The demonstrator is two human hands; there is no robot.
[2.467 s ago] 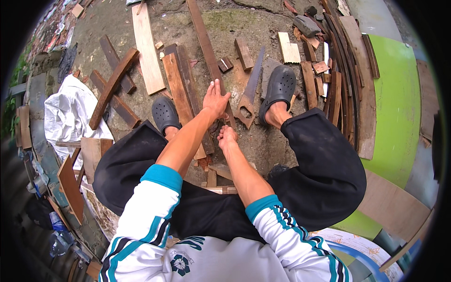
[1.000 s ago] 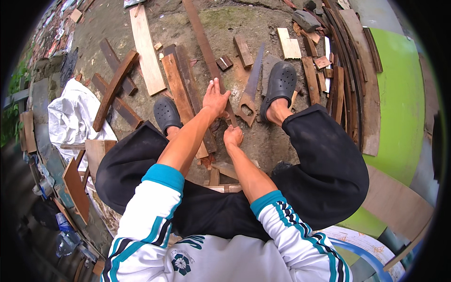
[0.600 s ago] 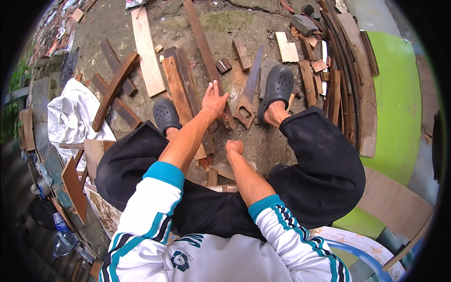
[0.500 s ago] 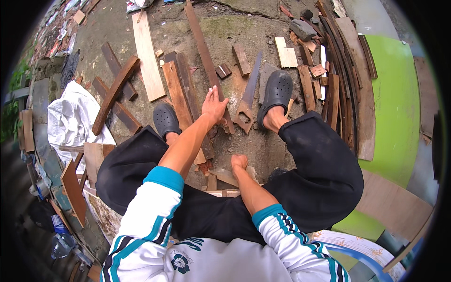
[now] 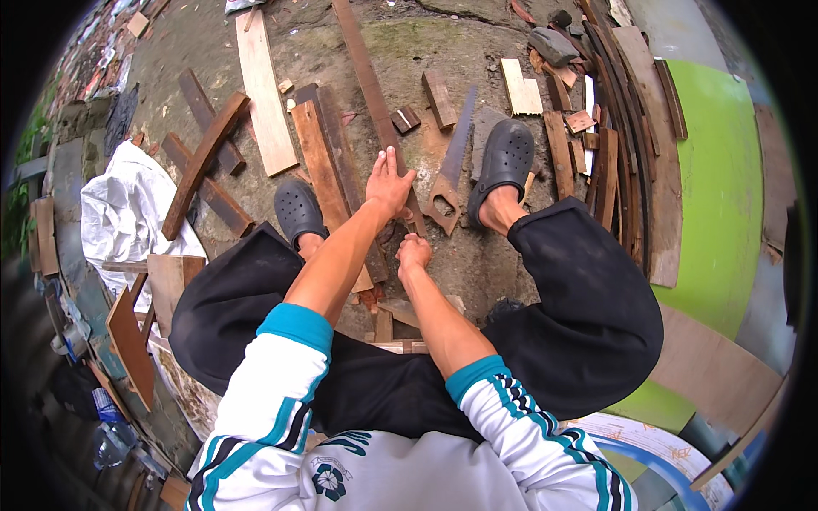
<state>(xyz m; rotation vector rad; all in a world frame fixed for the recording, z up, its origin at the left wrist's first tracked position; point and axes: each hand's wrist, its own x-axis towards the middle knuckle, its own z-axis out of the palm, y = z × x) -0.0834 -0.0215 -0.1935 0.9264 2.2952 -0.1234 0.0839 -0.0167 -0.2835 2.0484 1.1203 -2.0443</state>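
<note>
A long, narrow brown wooden strip (image 5: 368, 77) lies on the ground between my feet, its near end close to me. My left hand (image 5: 389, 187) rests on this strip near that end, fingers stretched along it and thumb out to the side. My right hand (image 5: 414, 251) is closed, just below the strip's near end. What its fingers hold, if anything, is hidden. To the right of the strip lies a handsaw (image 5: 452, 166) with a wooden handle. A small dark wood block (image 5: 405, 119) sits by the strip's right edge, with a longer brown block (image 5: 439, 100) beyond it.
Brown boards (image 5: 319, 157) lie beside my left foot, near a pale plank (image 5: 264, 94). Curved dark strips (image 5: 204, 166) cross farther left by a white sack (image 5: 128, 213). More long strips (image 5: 626, 170) are stacked at right, beside a green panel (image 5: 711, 187).
My right hand has moved forward and slightly left, up to the near end of the wooden strip. My left hand stays on the strip. The view has shifted a little.
</note>
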